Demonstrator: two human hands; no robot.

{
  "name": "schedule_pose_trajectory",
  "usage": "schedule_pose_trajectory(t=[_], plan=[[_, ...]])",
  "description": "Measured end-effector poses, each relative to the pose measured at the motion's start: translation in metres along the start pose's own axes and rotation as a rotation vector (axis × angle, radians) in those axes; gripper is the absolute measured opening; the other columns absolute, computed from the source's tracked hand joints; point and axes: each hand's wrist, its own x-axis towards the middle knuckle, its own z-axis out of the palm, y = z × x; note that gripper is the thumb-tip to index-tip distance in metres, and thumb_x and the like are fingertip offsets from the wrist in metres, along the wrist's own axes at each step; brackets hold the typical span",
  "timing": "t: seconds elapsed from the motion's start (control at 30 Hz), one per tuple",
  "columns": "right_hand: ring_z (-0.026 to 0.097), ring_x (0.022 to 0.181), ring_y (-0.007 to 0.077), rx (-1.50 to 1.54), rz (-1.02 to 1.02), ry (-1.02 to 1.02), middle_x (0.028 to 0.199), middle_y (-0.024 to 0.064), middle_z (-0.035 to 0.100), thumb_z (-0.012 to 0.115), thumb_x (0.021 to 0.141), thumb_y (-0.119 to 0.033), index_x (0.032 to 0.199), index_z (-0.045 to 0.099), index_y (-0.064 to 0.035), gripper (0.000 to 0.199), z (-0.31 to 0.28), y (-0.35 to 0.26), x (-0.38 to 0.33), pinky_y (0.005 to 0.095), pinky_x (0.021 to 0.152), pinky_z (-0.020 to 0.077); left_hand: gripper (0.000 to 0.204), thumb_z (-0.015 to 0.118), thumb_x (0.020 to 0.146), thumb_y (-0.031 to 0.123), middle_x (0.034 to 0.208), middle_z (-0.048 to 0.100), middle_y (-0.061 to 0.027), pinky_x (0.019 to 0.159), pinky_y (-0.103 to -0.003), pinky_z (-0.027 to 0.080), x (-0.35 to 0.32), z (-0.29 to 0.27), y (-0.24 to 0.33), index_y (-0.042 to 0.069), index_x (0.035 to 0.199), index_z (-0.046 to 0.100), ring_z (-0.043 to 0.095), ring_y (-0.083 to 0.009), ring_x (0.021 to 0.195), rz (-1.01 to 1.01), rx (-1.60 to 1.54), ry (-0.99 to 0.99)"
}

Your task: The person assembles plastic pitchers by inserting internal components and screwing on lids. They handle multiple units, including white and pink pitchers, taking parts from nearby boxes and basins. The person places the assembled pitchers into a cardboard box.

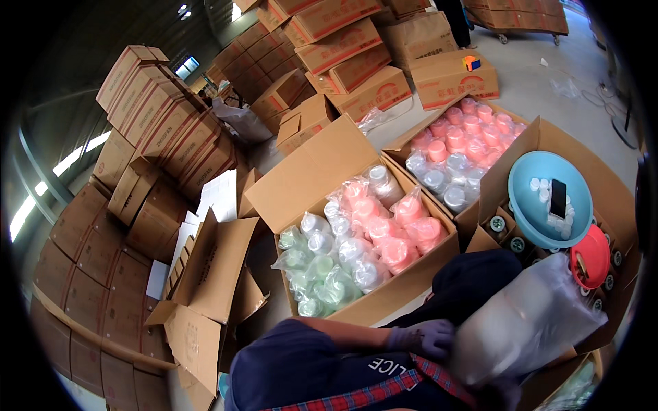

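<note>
"Head view: where is the translucent plastic bag (524, 325)?"
"Near right, probably kept close for reach. The left hand (426, 339) is half-curled at its edge; its grip, and the blurred right hand (506, 392), cannot be read."

Your gloved left hand (426, 339) touches a clear plastic bag (524, 318); your right hand (507, 392), blurred, lies at the bag's lower edge. Ahead of you, an open carton (395, 294) holds bagged pink, white and green containers (375, 229). To your right, a blue basin (534, 166) carries a black phone (558, 197) and small white pieces (563, 227).
</note>
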Motion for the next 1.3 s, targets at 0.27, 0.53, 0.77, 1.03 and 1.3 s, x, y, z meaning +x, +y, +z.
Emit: schedule_pose_trajectory(t=[0.27, 0.53, 0.77, 1.03, 1.3], plan=[[0.063, 0.103, 0.0282, 0.157, 0.313, -0.263, 0.113, 0.0156, 0.064, 0.071, 0.089, -0.018, 0.118, 0.065, -0.0001, 0.035, 0.004, -0.014, 0.009, 0.0379, 0.090, 0.0490, 0.054, 0.068, 0.080, 0.038, 0.094, 0.059, -0.0124, 0.076, -0.046, 0.047, 0.118, -0.057, 0.018, 0.009, 0.125, 0.061, 0.060, -0.0307, 0.089, -0.189, 0.093, -0.027], [0.061, 0.094, 0.0249, 0.052, 0.179, -0.259, 0.102, 0.0141, 0.060, 0.072, 0.085, -0.023, 0.110, 0.066, 0.0049, 0.038, -0.001, -0.040, -0.013, 0.0337, 0.084, 0.0484, 0.041, 0.066, 0.081, 0.032, 0.111, 0.066, -0.0151, 0.083, -0.042, 0.053, 0.190, -0.046, 0.032, 0.009, 0.115, 0.060, 0.067, -0.0288, 0.098, -0.602, 0.314, -0.523], [0.062, 0.112, 0.0273, 0.347, 0.057, -0.305, 0.123, 0.0184, 0.063, 0.072, 0.087, -0.018, 0.119, 0.068, 0.0013, 0.038, 0.011, -0.044, 0.003, 0.0379, 0.100, 0.0483, 0.066, 0.073, 0.081, 0.015, 0.130, 0.062, -0.0113, 0.100, -0.034, 0.049, -0.011, -0.060, 0.015, 0.005, 0.142, 0.049, 0.059, -0.0194, 0.119, -1.278, -0.806, 0.311], [0.065, 0.110, 0.0252, 0.247, 0.282, -0.482, 0.119, 0.0175, 0.066, 0.064, 0.092, -0.019, 0.134, 0.058, 0.0006, 0.047, 0.039, -0.101, 0.123, 0.0380, 0.099, 0.0517, 0.048, 0.071, 0.087, 0.010, 0.130, 0.063, -0.0129, 0.102, -0.042, 0.050, -0.145, -0.074, 0.036, 0.002, 0.133, 0.057, 0.060, -0.0255, 0.120, -1.249, -1.210, 0.973], [0.071, 0.089, 0.0228, 0.034, 0.444, -0.456, 0.100, 0.0157, 0.074, 0.059, 0.095, -0.019, 0.117, 0.069, 0.0025, 0.033, 0.049, -0.094, 0.181, 0.0334, 0.085, 0.0569, 0.041, 0.073, 0.085, 0.012, 0.120, 0.066, -0.0132, 0.095, -0.040, 0.052, -0.209, -0.197, -0.180, 0.000, 0.123, 0.062, 0.063, -0.0255, 0.109, -1.172, 0.254, 1.031]])
